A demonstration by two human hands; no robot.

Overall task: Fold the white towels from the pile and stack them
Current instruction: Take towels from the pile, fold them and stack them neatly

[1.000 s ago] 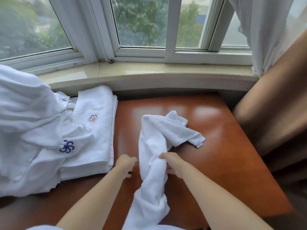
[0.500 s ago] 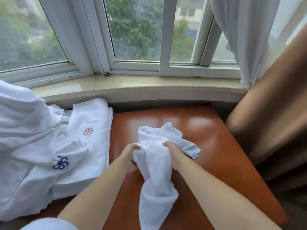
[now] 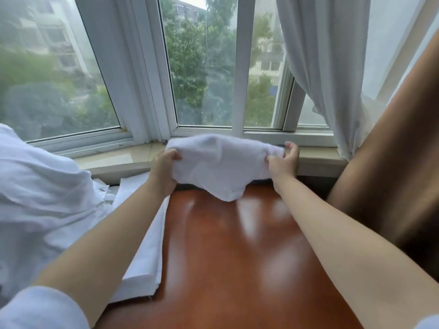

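Held towel: a small white terry-cloth towel is stretched between both hands in the air, above the far end of the table and in front of the window sill; its lower edge sags to a loose point in the middle.
Left hand: the left hand grips the towel's left end, thumb on the near side and fingers curled round the cloth.
Right hand: the right hand pinches the towel's right end, fingers bunched on the fabric, the hand raised level with the sill.
Table: a glossy reddish-brown wooden table lies under both forearms, with light from the window reflected on its top.
Folded stack: a flat stack of folded white towels rests on the table's left side, partly hidden by the left forearm.
Pile: a loose heap of crumpled white cloth lies at the far left, touching the stack.
Sill: a pale beige stone window sill runs behind the table.
Window: a white-framed window shows green trees and buildings outside.
Curtains: a sheer white curtain hangs at the right, beside a brown drape.
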